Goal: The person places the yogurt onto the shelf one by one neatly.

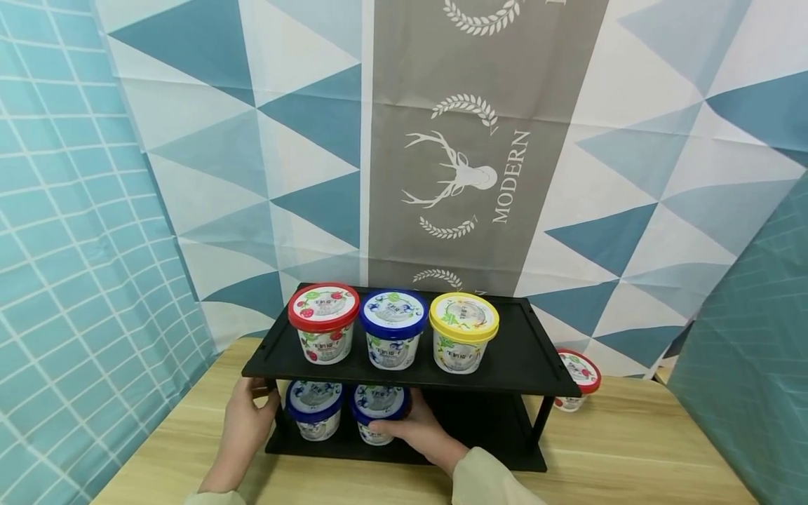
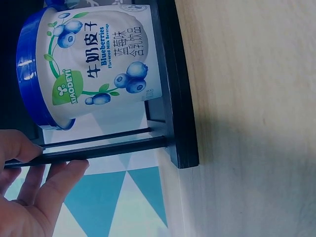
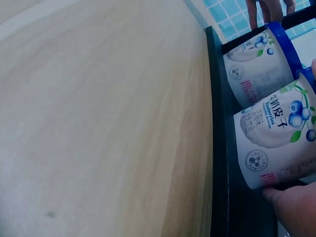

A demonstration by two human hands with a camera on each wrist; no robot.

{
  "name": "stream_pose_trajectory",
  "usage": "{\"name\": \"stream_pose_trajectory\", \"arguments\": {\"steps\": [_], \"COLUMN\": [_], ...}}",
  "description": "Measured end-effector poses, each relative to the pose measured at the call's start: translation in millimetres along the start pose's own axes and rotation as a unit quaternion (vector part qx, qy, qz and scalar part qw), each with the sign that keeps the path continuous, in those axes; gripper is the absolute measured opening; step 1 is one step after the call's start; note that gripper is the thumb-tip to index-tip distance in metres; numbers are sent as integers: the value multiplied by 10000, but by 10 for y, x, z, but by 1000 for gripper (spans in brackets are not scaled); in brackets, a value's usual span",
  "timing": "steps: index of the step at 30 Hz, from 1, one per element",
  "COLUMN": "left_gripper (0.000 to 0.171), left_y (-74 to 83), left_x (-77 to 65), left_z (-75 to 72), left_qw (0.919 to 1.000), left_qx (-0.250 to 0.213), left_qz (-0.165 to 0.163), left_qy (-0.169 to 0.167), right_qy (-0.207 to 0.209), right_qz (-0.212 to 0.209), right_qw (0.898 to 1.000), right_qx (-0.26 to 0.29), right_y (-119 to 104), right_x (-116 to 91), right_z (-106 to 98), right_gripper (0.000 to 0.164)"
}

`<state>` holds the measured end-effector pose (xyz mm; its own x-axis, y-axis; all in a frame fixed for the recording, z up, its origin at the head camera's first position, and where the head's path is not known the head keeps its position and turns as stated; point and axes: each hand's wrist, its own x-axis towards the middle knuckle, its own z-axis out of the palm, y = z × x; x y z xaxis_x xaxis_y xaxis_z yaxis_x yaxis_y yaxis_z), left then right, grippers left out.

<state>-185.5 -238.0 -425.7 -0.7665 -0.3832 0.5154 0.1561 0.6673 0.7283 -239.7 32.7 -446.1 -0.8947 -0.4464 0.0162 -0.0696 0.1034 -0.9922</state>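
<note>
A black two-tier rack stands on the wooden table. My left hand grips its left side post, thumb on one side and fingers on the other. On the lower tier, my right hand holds a blue-lidded blueberry milk tub around its side and lid. Just left of it stands a second blue-lidded tub, close beside it. In the right wrist view, the held tub overlaps this second tub.
On the upper tier stand a red-lidded tub, a blue-lidded tub and a yellow-lidded tub in a row. Another red-lidded tub stands on the table behind the rack's right end. Patterned curtains hang behind.
</note>
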Motion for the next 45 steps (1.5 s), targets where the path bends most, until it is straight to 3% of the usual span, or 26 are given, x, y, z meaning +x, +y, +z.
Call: {"name": "stream_pose_trajectory", "arguments": {"steps": [10, 25, 30, 39, 45], "left_gripper": [33, 33, 32, 34, 32], "left_y": [25, 15, 20, 44, 26], "left_x": [-2, 0, 3, 8, 3], "left_z": [-3, 13, 9, 33, 18], "left_qw": [9996, 9999, 9995, 9997, 9999], "left_qx": [30, 33, 60, 58, 25], "left_qz": [-241, -165, -289, -211, -122], "left_qy": [-171, -20, -115, -148, 38], "right_qy": [-59, -315, -277, -161, -318], "right_qz": [334, 288, 346, 324, 180], "right_qw": [9994, 9991, 9990, 9993, 9993], "right_qx": [-86, 31, -68, -63, 60], "right_y": [13, -17, -18, -3, 2], "right_x": [34, 68, 74, 74, 59], "right_z": [12, -4, -3, -25, -43], "right_gripper": [95, 88, 89, 89, 92]}}
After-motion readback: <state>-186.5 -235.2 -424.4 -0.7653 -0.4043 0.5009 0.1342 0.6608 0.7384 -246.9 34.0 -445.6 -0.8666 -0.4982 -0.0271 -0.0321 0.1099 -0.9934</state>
